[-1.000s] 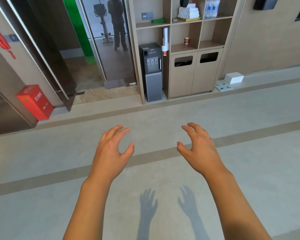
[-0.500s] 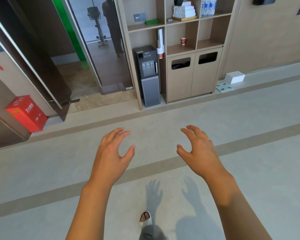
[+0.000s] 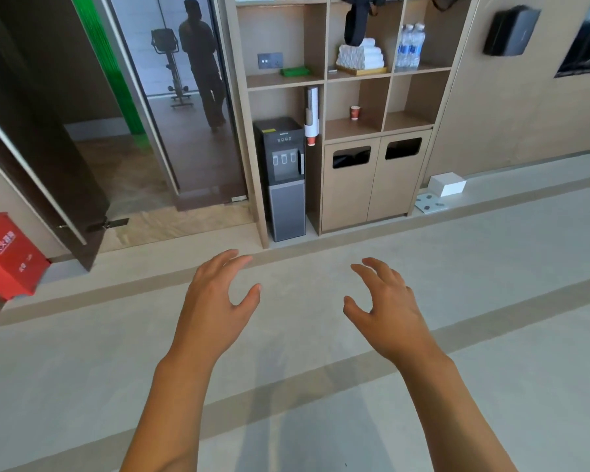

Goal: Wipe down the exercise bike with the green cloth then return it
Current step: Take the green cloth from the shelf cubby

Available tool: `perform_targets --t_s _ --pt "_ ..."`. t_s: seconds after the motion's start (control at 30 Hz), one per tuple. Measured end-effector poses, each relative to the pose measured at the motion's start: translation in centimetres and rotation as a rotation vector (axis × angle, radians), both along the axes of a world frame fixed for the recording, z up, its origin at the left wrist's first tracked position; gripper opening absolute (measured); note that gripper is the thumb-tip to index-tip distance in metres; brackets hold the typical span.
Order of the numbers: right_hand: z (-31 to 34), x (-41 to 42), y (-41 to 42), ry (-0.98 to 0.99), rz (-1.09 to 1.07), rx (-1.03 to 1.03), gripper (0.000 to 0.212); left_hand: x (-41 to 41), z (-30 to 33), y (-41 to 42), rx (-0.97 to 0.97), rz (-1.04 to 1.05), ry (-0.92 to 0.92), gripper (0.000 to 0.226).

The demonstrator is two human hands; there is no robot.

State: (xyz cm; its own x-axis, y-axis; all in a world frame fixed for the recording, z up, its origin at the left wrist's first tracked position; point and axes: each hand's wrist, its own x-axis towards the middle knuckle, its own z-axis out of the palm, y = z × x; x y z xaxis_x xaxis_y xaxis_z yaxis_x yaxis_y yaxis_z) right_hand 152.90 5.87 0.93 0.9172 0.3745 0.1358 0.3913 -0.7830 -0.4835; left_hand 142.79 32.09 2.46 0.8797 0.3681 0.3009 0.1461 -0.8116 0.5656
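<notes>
A folded green cloth point(image 3: 294, 71) lies on a shelf of the wooden shelving unit point(image 3: 324, 80) straight ahead, left compartment. The exercise bike point(image 3: 171, 63) shows in the glass panel at the upper left, beside the dim figure of a person point(image 3: 203, 63). My left hand point(image 3: 215, 301) and my right hand point(image 3: 385, 308) are stretched out in front of me over the floor, fingers loosely curved, nothing in either. Both hands are well short of the shelves.
A dark water dispenser point(image 3: 283, 178) stands left of the two-door bin cabinet point(image 3: 372, 185). White towels point(image 3: 360, 56), water bottles point(image 3: 409, 46) and a paper cup point(image 3: 355, 112) sit on shelves. An open dark door point(image 3: 41, 158) and red box point(image 3: 7, 257) are at left; a white box point(image 3: 447, 184) at right.
The view has moved closer to the shelving unit, which looks larger. Both hands stay out in front, empty, in much the same pose.
</notes>
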Motion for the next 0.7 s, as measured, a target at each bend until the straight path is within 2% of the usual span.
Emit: perform_targets --t_s 0.33,0.7 --pt "0.8 9.0 7.3 -0.004 0.021 -0.029 0.063 8.0 -0.7 6.9 -0.025 0.021 -0.026 0.052" --pt "0.6 25.6 8.5 -0.036 0.112 -0.012 0.063 22.0 -1.0 6.9 -0.011 0.113 -0.045 0.052"
